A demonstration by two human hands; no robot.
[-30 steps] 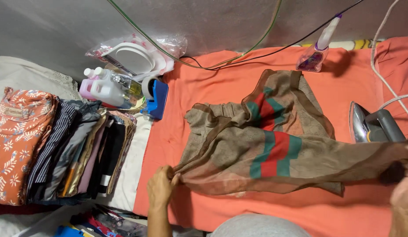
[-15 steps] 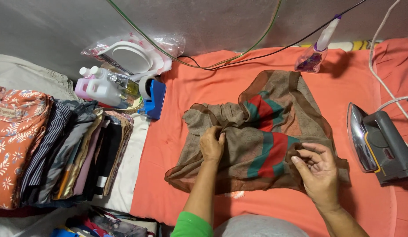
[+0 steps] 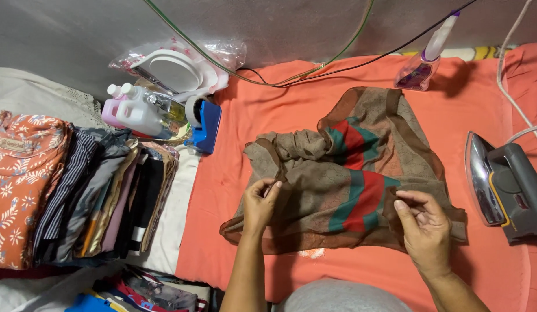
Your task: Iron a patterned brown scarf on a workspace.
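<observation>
One sheer brown scarf with a green and red stripe lay crumpled on the orange-covered surface, near its middle. Two hands worked on it. The left hand pinched a fold of the cloth near the scarf's left edge between thumb and fingertips. The right hand pinched the cloth near the lower right corner, its fingers curled around the thin fabric.

One electric iron lay on its side just to the right of the scarf, its soleplate facing the cloth and close to the right hand. One spray bottle stood at the far edge of the surface, behind the scarf. Two cables, one green and one black, ran along the wall above the cloth, and one white cord trailed down toward the iron.

To the left of the surface stood one blue tape dispenser, two white jugs close together, and one white round item in a plastic bag. Further left, one row of folded garments lay overlapping, with one orange floral garment at the outer end. None of these touched the scarf.
</observation>
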